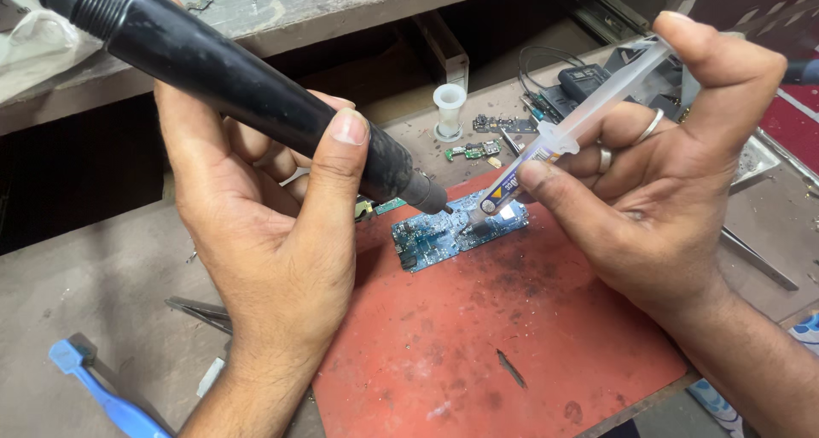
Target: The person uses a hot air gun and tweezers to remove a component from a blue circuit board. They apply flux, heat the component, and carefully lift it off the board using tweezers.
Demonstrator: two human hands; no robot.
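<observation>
Left hand (264, 225) grips black hot-air wand (230, 80), nozzle just above blue board (435, 237). Right hand (674, 165) holds clear syringe (572, 131), thumb on plunger, tip at the board. Board lies on red mat (512, 353). Tweezers (200, 312) and blue brush (102, 391) on worktop (85, 301), left.

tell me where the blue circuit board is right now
In the head view the blue circuit board lies at the upper edge of the red mat, centre frame, under the tips of the black tool and the syringe.
</observation>
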